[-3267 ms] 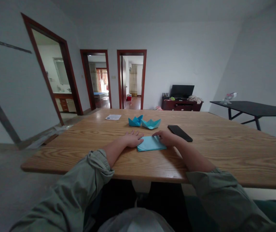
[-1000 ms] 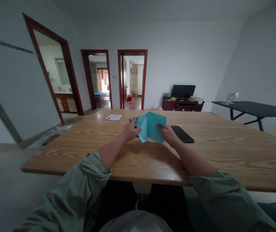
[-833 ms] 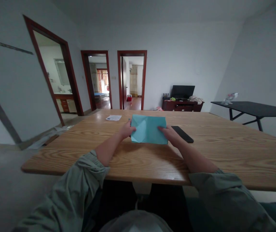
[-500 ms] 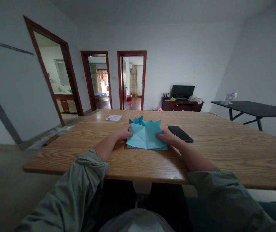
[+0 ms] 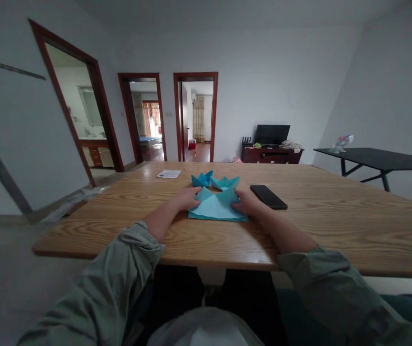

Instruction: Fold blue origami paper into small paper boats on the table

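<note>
Fingers (image 5: 196, 203) of both hands are clamped on the sides of the blue paper (image 5: 216, 206), thumbs on the near face, other fingertips hidden behind it. L hand (image 5: 185, 199) has the left side, R hand (image 5: 247, 203) the right. Paper's low over the table (image 5: 119, 233), near the front edge, approx. centred btwn the forearms. Diff. vs. half a sec ago: top edge was wider & straighter; now it's pulled into 2 peaks w/ a dip btwn. A sec ago it was held up, hiding most of what's behind; now both boats show.

Those are the dk blue boat (image 5: 202, 180) and lt blue boat (image 5: 225, 183), side by side just past the paper, so little room that way. Phone (image 5: 268, 197) lies flat, screen up, just beyond R hand. Printed card (image 5: 169, 174) sits farther back, left, well apart.
</note>
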`<move>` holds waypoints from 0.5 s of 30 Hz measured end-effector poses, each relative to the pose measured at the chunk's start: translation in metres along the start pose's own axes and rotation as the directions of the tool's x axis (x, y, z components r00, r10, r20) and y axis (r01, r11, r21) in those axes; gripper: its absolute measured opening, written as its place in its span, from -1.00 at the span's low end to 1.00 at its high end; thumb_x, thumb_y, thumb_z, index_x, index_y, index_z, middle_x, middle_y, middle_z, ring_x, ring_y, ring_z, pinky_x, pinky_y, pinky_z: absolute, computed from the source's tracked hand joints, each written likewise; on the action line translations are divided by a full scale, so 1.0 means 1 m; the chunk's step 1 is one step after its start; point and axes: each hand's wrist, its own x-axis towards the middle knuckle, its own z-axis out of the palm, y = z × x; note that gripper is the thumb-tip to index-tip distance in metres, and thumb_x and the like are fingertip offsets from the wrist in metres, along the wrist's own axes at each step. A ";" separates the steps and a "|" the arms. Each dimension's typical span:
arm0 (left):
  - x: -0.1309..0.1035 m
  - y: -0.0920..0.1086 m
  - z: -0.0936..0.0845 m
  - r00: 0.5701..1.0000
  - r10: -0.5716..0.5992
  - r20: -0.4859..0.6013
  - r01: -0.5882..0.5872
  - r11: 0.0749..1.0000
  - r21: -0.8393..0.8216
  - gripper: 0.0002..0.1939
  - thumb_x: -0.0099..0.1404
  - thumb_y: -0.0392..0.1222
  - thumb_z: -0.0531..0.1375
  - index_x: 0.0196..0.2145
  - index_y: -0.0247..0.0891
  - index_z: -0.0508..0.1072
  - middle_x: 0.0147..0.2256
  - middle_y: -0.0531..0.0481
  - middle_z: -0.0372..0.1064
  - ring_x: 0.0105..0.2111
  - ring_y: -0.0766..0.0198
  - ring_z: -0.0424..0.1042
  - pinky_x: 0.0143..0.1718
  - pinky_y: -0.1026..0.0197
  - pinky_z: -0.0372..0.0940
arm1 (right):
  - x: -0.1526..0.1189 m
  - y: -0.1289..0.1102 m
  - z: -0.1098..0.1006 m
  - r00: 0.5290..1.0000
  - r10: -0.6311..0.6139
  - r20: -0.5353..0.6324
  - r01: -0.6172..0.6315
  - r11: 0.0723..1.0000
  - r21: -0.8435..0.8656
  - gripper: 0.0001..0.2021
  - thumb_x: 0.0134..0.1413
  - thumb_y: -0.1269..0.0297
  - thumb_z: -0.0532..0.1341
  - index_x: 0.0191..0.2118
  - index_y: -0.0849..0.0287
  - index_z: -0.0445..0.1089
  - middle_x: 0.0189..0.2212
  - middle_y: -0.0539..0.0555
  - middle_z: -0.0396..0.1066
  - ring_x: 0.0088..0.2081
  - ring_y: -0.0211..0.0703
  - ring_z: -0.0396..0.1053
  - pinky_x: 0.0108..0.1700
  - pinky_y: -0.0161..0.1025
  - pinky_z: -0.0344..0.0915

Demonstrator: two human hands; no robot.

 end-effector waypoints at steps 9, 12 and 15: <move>-0.002 0.013 0.004 0.979 0.177 0.102 -0.175 0.984 -0.025 -0.44 0.13 -0.32 0.10 0.10 -0.01 0.36 0.09 0.08 0.33 0.06 0.19 0.31 0.09 0.23 0.14 | -0.002 -0.010 -0.001 0.984 -0.163 0.078 0.172 0.978 -0.122 -0.55 -0.10 0.46 0.18 -0.03 0.02 0.47 -0.07 0.10 0.43 -0.05 0.01 0.34 0.04 -0.19 0.20; -0.002 0.016 0.005 0.973 0.183 0.144 -0.181 0.983 -0.022 -0.43 0.12 -0.33 0.10 0.10 0.03 0.37 0.11 0.09 0.30 0.07 0.19 0.30 0.11 0.21 0.11 | -0.003 -0.012 0.000 0.970 -0.215 0.114 0.228 0.966 -0.124 -0.51 -0.10 0.49 0.16 0.01 0.00 0.46 -0.06 0.09 0.43 -0.04 -0.02 0.35 0.06 -0.20 0.18; -0.002 0.018 0.005 0.972 0.153 0.177 -0.147 0.988 -0.051 -0.47 0.14 -0.24 0.16 0.08 0.04 0.38 0.13 0.09 0.28 0.09 0.18 0.28 0.13 0.20 0.09 | -0.005 -0.017 0.000 0.965 -0.221 0.139 0.235 0.968 -0.090 -0.48 -0.12 0.50 0.18 0.02 -0.02 0.45 -0.01 0.07 0.41 -0.03 -0.04 0.34 0.08 -0.21 0.16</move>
